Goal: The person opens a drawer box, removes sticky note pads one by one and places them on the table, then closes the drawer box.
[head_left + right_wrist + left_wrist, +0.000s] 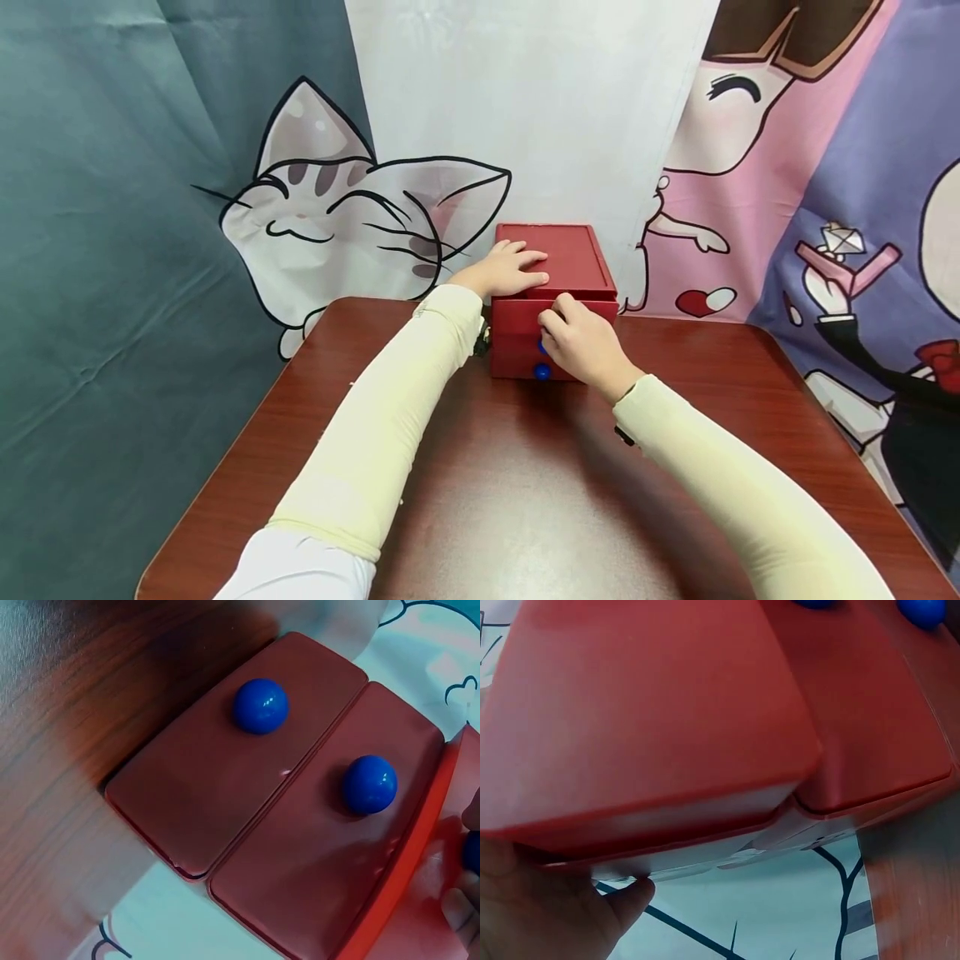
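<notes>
A red drawer cabinet (566, 254) with blue round knobs stands at the far part of the table. My left hand (512, 268) rests on its top near the left edge, fingers spread; part of it shows below the drawer in the left wrist view. At the front, my right hand (581, 340) pinches the blue knob (472, 852) of the top drawer (645, 712). That drawer juts out a little past the ones below. The middle knob (370, 784) and bottom knob (260, 706) are untouched, their drawers closed. The top drawer's inside is hidden.
The brown wooden table (495, 500) stretches from the cabinet toward me. Behind it hang cartoon-printed curtains, with a cat (330, 225) left of the cabinet. Small pale specks lie on the table near my left forearm.
</notes>
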The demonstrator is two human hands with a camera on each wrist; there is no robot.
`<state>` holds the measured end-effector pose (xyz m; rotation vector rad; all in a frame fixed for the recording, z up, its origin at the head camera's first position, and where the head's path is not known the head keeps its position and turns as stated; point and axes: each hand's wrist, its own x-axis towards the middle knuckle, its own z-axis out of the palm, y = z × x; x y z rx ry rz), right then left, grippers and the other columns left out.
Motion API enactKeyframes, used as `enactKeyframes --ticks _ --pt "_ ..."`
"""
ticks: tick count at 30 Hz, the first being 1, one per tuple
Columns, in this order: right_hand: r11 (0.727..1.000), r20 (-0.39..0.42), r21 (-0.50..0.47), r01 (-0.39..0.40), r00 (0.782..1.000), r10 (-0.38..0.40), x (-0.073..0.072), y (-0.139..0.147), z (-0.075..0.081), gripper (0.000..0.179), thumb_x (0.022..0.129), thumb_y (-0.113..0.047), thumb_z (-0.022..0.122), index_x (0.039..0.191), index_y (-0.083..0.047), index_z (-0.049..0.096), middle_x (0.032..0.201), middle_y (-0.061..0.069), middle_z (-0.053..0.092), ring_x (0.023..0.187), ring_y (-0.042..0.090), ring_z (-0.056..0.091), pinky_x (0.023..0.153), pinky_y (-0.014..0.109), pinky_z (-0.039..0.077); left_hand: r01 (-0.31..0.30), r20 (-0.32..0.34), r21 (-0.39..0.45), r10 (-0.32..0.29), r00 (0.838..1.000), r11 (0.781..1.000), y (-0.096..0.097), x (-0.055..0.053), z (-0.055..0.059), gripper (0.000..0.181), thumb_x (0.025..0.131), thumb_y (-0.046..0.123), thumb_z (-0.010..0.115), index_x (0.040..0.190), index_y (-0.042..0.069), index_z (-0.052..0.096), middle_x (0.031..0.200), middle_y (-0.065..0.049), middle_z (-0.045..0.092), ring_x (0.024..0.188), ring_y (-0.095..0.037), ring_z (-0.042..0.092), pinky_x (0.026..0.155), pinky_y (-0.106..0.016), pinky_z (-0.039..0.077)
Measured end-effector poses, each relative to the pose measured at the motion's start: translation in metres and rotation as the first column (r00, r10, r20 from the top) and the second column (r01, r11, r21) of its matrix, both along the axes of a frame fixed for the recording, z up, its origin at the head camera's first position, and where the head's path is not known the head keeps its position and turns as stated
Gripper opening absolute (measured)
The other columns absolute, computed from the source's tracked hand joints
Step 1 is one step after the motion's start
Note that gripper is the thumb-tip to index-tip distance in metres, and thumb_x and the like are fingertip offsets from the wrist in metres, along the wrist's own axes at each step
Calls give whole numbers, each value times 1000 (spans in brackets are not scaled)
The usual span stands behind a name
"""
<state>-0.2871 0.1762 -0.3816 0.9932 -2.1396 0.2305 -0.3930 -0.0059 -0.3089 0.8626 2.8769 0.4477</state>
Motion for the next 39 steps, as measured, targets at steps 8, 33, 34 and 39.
enactKeyframes --ticks 8,33,34,39 --pt "1000 -15 -20 -7 1000 7 10 -3 -2 20 81 -6 79 93 -5 62 90 12 51 68 22 52 57 36 53 -22 -48 72 26 998 997 -4 1 -9 57 101 55 48 153 31 45 165 -9 26 154 -34 10 122 -51 18" --pt "1000 -19 -15 -20 1000 20 32 -1 -3 17 82 -8 77 95 -6 65 91 11 53 70 20 53 60 34 55 -55 -96 194 75 993 979 -4 4 -17 46 103 46 49 145 29 56 161 -6 36 152 -27 20 121 -45 23" --pt "1000 -15 -11 -18 1000 18 34 -1 -3 16 83 -9 76 95 -6 65 91 10 53 70 20 53 61 34 55 -55 -97 198 76 992 979 -4 4 -17 46 103 45 49 145 29 57 160 -6 37 152 -27 20 121 -45 23" --pt "1000 -14 4 -17 1000 17 38 1 -3 13 85 -10 73 96 -7 65 92 10 53 71 20 54 61 33 55 -59 -97 185 78 992 981 -3 5 -16 46 102 45 49 145 30 57 161 -5 37 152 -26 20 120 -43 24"
